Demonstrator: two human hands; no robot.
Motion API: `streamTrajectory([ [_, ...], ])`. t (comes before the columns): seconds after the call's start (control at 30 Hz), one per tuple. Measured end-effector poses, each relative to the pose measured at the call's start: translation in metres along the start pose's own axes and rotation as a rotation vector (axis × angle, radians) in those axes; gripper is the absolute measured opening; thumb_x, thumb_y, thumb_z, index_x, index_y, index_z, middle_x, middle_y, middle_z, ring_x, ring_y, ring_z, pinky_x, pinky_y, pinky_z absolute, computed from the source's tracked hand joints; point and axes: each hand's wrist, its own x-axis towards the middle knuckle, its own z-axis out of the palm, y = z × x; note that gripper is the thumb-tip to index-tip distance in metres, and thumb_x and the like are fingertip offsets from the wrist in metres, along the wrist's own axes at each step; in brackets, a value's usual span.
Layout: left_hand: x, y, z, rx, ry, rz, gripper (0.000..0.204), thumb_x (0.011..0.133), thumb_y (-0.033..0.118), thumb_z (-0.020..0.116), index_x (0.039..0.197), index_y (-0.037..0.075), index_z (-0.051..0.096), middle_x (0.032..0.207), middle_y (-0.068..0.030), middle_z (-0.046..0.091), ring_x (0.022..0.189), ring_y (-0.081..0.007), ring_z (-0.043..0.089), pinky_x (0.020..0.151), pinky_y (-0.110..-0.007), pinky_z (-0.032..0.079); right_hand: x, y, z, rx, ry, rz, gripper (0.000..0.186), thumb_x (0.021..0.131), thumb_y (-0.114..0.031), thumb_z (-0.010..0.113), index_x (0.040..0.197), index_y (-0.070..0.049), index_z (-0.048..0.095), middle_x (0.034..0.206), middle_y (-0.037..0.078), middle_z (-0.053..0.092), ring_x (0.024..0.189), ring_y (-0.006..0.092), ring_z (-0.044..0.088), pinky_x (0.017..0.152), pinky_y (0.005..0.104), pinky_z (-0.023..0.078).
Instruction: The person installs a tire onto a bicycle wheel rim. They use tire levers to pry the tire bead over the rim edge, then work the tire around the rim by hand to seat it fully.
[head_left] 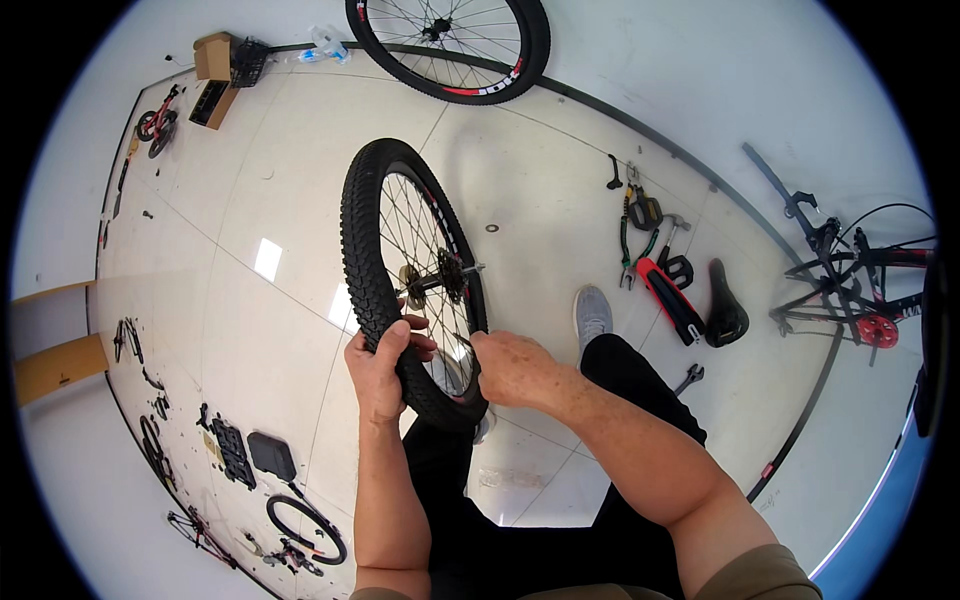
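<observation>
A bicycle wheel (361, 250) with a knobby black tyre stands tilted in front of me, between my legs. My left hand (383, 371) is closed round the near left part of the tyre, thumb on the tread and fingers reaching in toward the spokes. On the opposite side, my right hand (518, 370) is curled closed against the tyre's right edge; its fingertips are hidden. The hub carries a dark sprocket cassette (452, 276) on the right and a brake disc (409, 287) on the left.
Another wheel (540, 45) leans against the far wall. Right lie pliers (628, 235), a hammer (677, 222), a red-black mudguard (670, 303), a saddle (726, 305) and a wrench (690, 377); a bike frame (820, 240) leans beyond. Left are a tool case (271, 456) and a loose tyre (280, 503).
</observation>
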Motion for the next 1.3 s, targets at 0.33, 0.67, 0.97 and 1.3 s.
streamTrajectory([
  [0.33,0.000,-0.001,-0.001,0.035,-0.013,0.008,0.058,0.089,0.032,0.071,0.125,-0.012,0.056,0.096,-0.0209,0.069,0.070,-0.0236,0.070,0.061,-0.033,0.058,0.005,0.007,0.008,0.003,-0.003,-0.060,0.038,0.080,-0.004,0.057,0.117,0.004,0.062,0.102,0.025,0.069,0.101,0.0442,0.065,0.092,0.0517,0.050],
  [0.67,0.000,0.001,0.000,0.010,-0.004,0.000,0.055,0.089,0.028,0.072,0.124,-0.012,0.057,0.096,-0.0209,0.070,0.070,-0.0233,0.070,0.061,-0.033,0.059,-0.001,0.001,0.003,-0.026,0.023,-0.017,0.037,0.084,-0.007,0.056,0.119,0.005,0.056,0.099,0.026,0.069,0.098,0.0439,0.067,0.088,0.0511,0.052],
  [0.97,0.000,0.001,0.000,-0.025,-0.004,0.008,0.050,0.089,0.025,0.073,0.121,-0.011,0.059,0.096,-0.0210,0.070,0.070,-0.0231,0.071,0.061,-0.033,0.059,-0.002,0.001,0.003,-0.081,0.006,-0.043,0.027,0.082,-0.006,0.056,0.106,0.005,0.060,0.100,0.025,0.070,0.098,0.0432,0.068,0.088,0.0505,0.052],
  [1.3,0.000,0.000,-0.001,-0.019,-0.002,0.007,0.051,0.088,0.025,0.074,0.121,-0.011,0.059,0.096,-0.0214,0.070,0.070,-0.0232,0.071,0.061,-0.033,0.059,-0.002,-0.001,0.000,-0.115,-0.019,-0.024,0.024,0.082,-0.006,0.057,0.103,0.005,0.061,0.098,0.025,0.071,0.096,0.0424,0.069,0.087,0.0502,0.053],
])
